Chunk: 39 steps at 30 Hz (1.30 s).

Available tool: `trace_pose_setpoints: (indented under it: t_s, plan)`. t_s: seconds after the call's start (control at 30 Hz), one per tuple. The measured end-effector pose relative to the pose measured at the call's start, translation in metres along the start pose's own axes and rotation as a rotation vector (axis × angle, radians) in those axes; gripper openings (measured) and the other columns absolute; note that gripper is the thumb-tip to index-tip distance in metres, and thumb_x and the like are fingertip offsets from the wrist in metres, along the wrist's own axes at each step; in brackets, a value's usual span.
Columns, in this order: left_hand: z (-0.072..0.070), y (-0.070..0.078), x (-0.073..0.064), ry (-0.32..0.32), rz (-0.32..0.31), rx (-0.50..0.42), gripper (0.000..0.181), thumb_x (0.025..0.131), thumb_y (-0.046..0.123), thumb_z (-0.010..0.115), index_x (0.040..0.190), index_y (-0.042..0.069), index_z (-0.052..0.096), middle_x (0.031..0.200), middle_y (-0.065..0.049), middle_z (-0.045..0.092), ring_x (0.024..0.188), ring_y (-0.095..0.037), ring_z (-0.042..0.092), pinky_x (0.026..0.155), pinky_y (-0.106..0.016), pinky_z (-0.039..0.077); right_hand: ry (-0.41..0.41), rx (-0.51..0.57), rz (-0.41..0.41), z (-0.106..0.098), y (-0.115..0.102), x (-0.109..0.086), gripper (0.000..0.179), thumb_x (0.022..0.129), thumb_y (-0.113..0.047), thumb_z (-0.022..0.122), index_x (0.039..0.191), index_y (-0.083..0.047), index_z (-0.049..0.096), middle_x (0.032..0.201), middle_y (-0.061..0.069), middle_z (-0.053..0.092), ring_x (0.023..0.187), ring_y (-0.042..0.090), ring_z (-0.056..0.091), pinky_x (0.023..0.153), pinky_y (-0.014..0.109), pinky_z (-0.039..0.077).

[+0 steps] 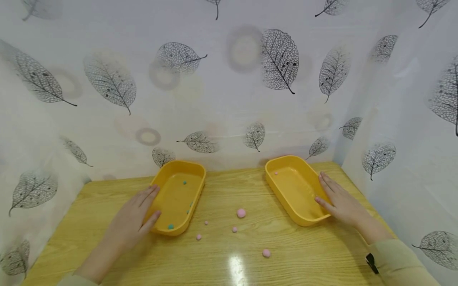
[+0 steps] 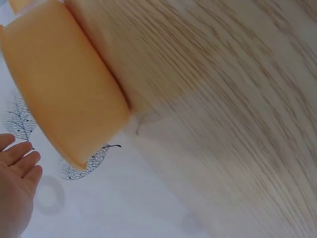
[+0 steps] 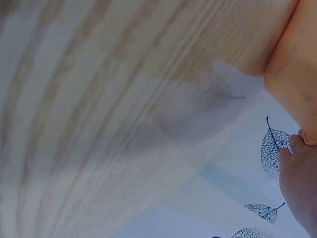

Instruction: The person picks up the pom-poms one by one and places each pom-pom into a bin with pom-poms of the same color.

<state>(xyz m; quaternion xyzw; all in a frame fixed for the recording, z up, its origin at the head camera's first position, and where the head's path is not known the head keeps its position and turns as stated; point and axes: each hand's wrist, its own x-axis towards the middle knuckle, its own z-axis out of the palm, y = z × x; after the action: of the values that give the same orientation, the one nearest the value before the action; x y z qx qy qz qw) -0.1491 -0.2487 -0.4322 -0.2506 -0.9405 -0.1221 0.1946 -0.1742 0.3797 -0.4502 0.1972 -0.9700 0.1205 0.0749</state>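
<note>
A yellow tray (image 1: 175,200) stands on the left with several small teal balls inside, one teal ball (image 1: 170,227) larger than the others. Along its left side lies my left hand (image 1: 133,216), fingers extended near the rim; in the left wrist view it appears a little apart from the tray wall. My right hand (image 1: 344,204) touches the right rim of a second yellow tray (image 1: 294,188), with straight fingers and the thumb over the edge. That tray has a tiny pink ball (image 1: 276,173) in it. Between the trays, several pink balls lie loose, including a large pink ball (image 1: 241,213).
Both trays rest on a wood-grain table (image 1: 229,186). Behind and beside it hangs a white curtain (image 1: 222,107) printed with dark leaves. A pink ball (image 1: 266,253) lies nearest the front. A dark object (image 1: 372,263) shows at the right sleeve.
</note>
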Motion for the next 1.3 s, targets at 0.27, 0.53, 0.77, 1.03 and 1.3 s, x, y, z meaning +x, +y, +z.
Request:
trace_pose_setpoints:
  t_s: [0.27,0.53,0.77,1.03,1.3]
  plan:
    - [-0.005,0.02,-0.004,0.062,-0.065,-0.178,0.054,0.106,0.021,0.063,0.156,0.007,0.05,0.157,-0.018,0.056,0.139,-0.043,0.056,0.123,-0.047,0.042,-0.001,-0.001,-0.004,0.0,0.001,0.0,0.078,0.111,-0.036,0.053,0.163,0.012,0.021,0.173,0.032,0.018,0.159,0.05,0.024,0.12,0.005,-0.015]
    - [-0.004,0.038,-0.01,0.134,-0.062,-0.325,0.057,0.102,0.01,0.068,0.157,0.014,0.051,0.153,-0.013,0.061,0.134,-0.041,0.058,0.117,0.004,0.012,0.003,-0.005,0.001,0.0,0.002,0.0,0.078,0.111,-0.036,0.053,0.164,0.011,0.021,0.174,0.03,0.016,0.158,0.052,0.027,0.119,0.004,-0.015]
    - [-0.004,0.059,-0.015,0.148,-0.082,-0.402,0.057,0.1,0.005,0.069,0.155,0.017,0.055,0.146,-0.007,0.067,0.132,-0.026,0.061,0.115,0.004,0.021,0.002,-0.006,-0.003,-0.001,0.0,0.0,0.078,0.111,-0.036,0.053,0.164,0.011,0.02,0.174,0.03,0.016,0.159,0.051,0.025,0.118,0.004,-0.015]
    - [0.0,0.075,-0.021,0.193,-0.112,-0.531,0.053,0.095,-0.007,0.07,0.145,0.01,0.064,0.138,-0.006,0.072,0.132,0.011,0.053,0.11,0.002,0.033,0.013,-0.004,-0.01,0.001,0.0,0.001,0.078,0.111,-0.035,0.053,0.164,0.011,0.02,0.174,0.03,0.016,0.16,0.05,0.023,0.118,0.003,-0.015]
    - [0.008,0.081,-0.028,0.225,-0.111,-0.575,0.051,0.09,-0.011,0.075,0.136,0.008,0.068,0.129,-0.004,0.076,0.123,0.007,0.063,0.107,0.0,0.041,0.025,-0.003,-0.021,0.003,0.001,0.0,0.077,0.11,-0.033,0.054,0.163,0.012,0.021,0.173,0.031,0.018,0.16,0.049,0.023,0.118,0.003,-0.014]
